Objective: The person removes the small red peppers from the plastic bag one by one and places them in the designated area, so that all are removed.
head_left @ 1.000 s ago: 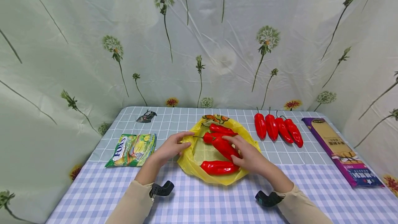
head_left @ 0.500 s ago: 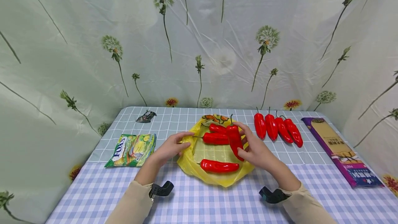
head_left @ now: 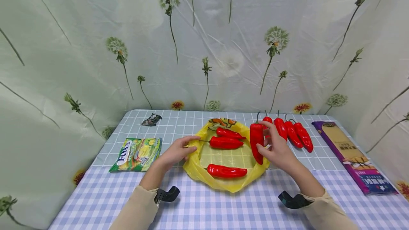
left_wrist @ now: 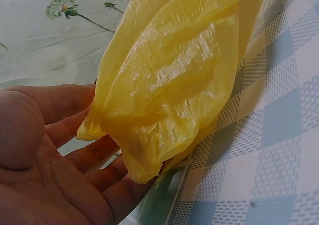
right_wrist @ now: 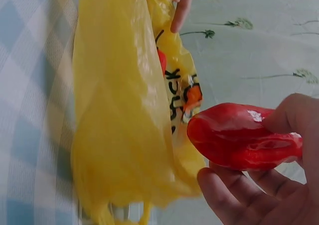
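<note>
A yellow plastic bag lies wide-mouthed in the middle of the table, with three glossy red chili peppers inside: one near the front, one behind it and one at the back. My left hand holds the bag's left rim; in the left wrist view the fingertips are hidden behind the yellow film. At the bag's right rim my right hand grips another red chili pepper, its stem pointing up. The right wrist view shows this pepper between thumb and fingers.
Several red chili peppers lie in a row at the back right, partly behind my right hand. A purple-edged pasta packet lies at the far right. A green FOX'S packet and a small black wrapper are at the left.
My right hand has lifted a chili pepper from among the others in the bag, turned it upright and carried it right to the rim. My left hand stays at the left rim.
</note>
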